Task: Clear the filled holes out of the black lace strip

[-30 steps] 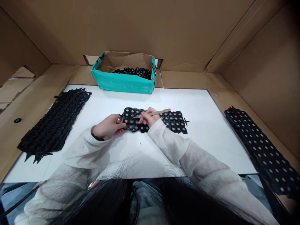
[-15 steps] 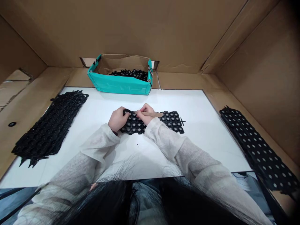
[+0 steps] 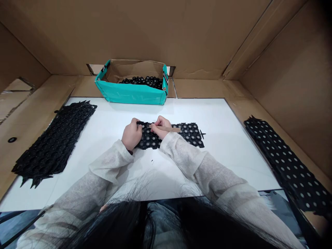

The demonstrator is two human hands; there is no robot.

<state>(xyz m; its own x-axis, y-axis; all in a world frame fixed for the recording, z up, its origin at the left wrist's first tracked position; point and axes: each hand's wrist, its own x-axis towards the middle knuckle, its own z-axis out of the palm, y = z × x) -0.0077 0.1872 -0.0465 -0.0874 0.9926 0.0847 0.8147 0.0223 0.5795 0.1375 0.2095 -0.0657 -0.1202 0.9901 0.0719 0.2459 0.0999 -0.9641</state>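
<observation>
A black rubber sheet (image 3: 190, 133) with rows of round, light-centred rings lies flat on the white board. My left hand (image 3: 131, 134) grips its left end, thumb on top. Above the sheet my right hand (image 3: 161, 127) is closed round a thin wooden stick (image 3: 173, 129), held like a pen. The stick's tip points left toward the rings near my left thumb; whether it touches a ring I cannot tell. My right hand and sleeve cover the sheet's middle.
A teal cardboard box (image 3: 131, 98) with loose black rings (image 3: 145, 81) stands at the back. Black sheets (image 3: 55, 138) are stacked on the left, dotted black sheets (image 3: 287, 164) on the right. One loose ring (image 3: 12, 139) lies far left. Cardboard walls (image 3: 155, 31) enclose the white board (image 3: 220, 155).
My right hand has shifted slightly down and the stick lies a little lower over the sheet. My left hand still grips the sheet's left end.
</observation>
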